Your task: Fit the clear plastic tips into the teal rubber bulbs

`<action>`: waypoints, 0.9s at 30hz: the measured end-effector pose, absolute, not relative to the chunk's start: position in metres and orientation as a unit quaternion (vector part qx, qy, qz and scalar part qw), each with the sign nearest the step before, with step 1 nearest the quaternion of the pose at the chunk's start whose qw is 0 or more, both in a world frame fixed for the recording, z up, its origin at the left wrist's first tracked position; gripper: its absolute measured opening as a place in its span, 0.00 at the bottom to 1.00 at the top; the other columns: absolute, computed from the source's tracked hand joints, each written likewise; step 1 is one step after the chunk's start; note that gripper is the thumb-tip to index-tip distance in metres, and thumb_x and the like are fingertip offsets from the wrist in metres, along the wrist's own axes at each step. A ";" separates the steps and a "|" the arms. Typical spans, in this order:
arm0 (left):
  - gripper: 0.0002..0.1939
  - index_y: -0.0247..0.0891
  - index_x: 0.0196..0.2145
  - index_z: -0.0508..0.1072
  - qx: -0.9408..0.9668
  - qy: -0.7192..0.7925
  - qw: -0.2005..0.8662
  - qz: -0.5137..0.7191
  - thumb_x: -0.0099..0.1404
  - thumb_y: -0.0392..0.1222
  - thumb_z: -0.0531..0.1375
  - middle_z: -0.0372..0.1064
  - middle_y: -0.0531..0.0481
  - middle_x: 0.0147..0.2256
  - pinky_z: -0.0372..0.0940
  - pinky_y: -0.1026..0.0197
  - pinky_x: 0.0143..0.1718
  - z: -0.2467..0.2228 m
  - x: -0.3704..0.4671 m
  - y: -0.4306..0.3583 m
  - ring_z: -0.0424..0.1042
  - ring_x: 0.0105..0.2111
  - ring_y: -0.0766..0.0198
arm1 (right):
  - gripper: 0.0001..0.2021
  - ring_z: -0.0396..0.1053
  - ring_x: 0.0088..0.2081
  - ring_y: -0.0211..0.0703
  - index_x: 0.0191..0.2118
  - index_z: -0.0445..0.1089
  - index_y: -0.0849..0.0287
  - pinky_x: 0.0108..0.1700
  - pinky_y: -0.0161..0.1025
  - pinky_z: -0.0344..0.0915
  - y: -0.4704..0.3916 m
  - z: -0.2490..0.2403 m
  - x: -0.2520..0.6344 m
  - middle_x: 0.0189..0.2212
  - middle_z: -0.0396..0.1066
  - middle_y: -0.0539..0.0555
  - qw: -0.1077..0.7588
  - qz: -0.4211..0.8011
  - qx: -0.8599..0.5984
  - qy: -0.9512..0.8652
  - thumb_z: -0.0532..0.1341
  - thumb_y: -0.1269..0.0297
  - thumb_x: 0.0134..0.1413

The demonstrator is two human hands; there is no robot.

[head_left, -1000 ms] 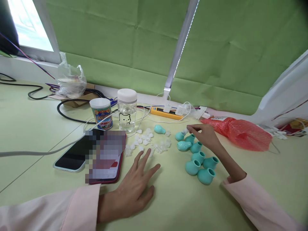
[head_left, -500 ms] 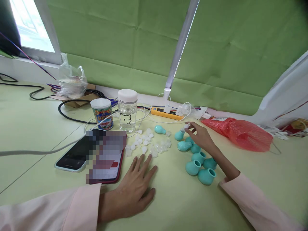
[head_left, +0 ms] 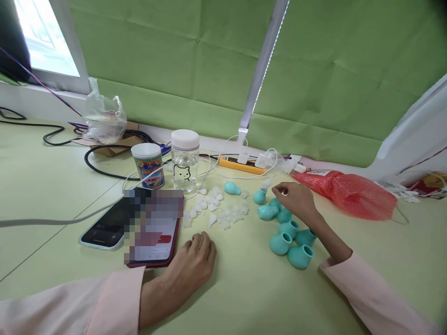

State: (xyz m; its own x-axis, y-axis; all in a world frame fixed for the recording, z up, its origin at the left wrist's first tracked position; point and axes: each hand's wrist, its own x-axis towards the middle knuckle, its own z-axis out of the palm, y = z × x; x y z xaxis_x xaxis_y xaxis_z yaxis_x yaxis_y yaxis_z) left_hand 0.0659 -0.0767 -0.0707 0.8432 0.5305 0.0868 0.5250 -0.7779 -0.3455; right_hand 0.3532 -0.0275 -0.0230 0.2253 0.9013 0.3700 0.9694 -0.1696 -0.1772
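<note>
My left hand (head_left: 193, 263) rests palm down on the table, its fingers curled and close together, beside the red-edged phone (head_left: 174, 237). Nothing shows in it. My right hand (head_left: 293, 197) is just right of a small teal bulb (head_left: 259, 196), thumb and forefinger pinched together with nothing visible between them. A translucent white tip (head_left: 267, 183) stands tilted in that bulb's mouth. Another teal bulb (head_left: 232, 188) lies on its side with a clear piece (head_left: 244, 193) at its neck. Several teal bulbs (head_left: 279, 243) are grouped below my right hand. Small white and clear pieces (head_left: 223, 216) lie scattered between my hands.
A darker phone (head_left: 104, 228) lies at the left. Behind stand a patterned cup (head_left: 150, 170) and a clear bottle (head_left: 185, 174). An orange power strip (head_left: 228, 163) with white cables runs along the wall. Red plastic wrap (head_left: 363, 193) lies at the right.
My left hand has drawn back slightly and curled its spread fingers. My right hand has let go of the white tip and moved a little right, leaving it in the bulb.
</note>
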 end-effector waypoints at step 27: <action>0.10 0.33 0.31 0.66 -0.927 -0.138 -0.195 -0.290 0.59 0.24 0.49 0.67 0.44 0.35 0.64 0.63 0.32 -0.073 0.058 -0.080 0.66 0.33 0.62 | 0.13 0.63 0.42 0.50 0.37 0.68 0.57 0.44 0.54 0.53 -0.067 -0.073 0.265 0.40 0.68 0.57 0.131 -0.156 -0.516 -0.832 0.52 0.79 0.49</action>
